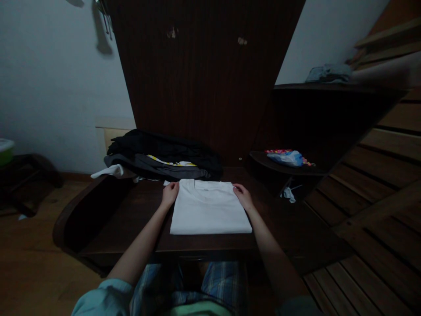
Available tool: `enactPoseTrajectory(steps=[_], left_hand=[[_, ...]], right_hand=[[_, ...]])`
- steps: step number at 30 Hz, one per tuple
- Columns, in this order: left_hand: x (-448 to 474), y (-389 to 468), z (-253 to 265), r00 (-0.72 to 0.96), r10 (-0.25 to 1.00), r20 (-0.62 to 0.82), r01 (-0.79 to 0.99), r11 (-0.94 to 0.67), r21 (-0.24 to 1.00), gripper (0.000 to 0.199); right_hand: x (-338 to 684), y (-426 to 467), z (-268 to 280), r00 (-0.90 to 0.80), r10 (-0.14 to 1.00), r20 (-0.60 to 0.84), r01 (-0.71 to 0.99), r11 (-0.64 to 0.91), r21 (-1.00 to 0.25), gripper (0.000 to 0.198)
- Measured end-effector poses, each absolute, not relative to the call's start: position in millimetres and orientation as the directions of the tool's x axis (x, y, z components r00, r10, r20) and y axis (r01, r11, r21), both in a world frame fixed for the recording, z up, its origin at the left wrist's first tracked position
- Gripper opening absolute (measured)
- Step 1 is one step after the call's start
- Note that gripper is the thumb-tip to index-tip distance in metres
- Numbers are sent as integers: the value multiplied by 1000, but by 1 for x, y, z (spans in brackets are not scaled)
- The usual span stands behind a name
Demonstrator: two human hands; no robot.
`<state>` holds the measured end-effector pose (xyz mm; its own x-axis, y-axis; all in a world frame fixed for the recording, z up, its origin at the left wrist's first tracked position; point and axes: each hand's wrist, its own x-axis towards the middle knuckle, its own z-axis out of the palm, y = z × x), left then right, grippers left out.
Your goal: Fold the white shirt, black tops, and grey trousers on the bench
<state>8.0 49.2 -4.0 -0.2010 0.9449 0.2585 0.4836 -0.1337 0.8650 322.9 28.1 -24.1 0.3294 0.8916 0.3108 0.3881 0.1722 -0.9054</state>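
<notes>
A white T-shirt [212, 210], folded into a neat rectangle, lies flat on the dark wooden desk [138, 219], with its neckline at the far edge. My left hand [170, 194] is at the shirt's far left corner, fingers closed on the edge. At the far right corner, my right hand [243, 197] has its fingers curled over the cloth in the same way. The thumbs and the undersides of the fingers are partly hidden.
Behind the shirt lies a pile of dark clothes [164, 151], with a white cloth end [110, 171] hanging left. A blue-white plastic bag [287, 158] sits on a corner shelf [256, 158] at right. Slatted wood [378, 193] stands further right. A tall dark panel [204, 79] rises behind.
</notes>
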Motion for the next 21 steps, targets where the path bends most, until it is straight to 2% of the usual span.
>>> enactPoseTrajectory(steps=[8, 13, 17, 21], left_hand=[[9, 50, -5, -206, 929, 307, 445, -190, 875, 21], [6, 45, -4, -259, 865, 429, 566, -223, 794, 18], [6, 44, -3, -266, 899, 349, 544, -158, 824, 16], [8, 45, -2, -257, 924, 284, 494, -127, 860, 24]], right_hand=[[326, 29, -25, 244, 887, 392, 419, 269, -867, 15], [324, 29, -25, 219, 890, 400, 447, 273, -852, 18], [324, 29, -25, 263, 893, 365, 441, 225, -869, 19], [325, 28, -23, 348, 885, 311, 403, 158, -901, 17]])
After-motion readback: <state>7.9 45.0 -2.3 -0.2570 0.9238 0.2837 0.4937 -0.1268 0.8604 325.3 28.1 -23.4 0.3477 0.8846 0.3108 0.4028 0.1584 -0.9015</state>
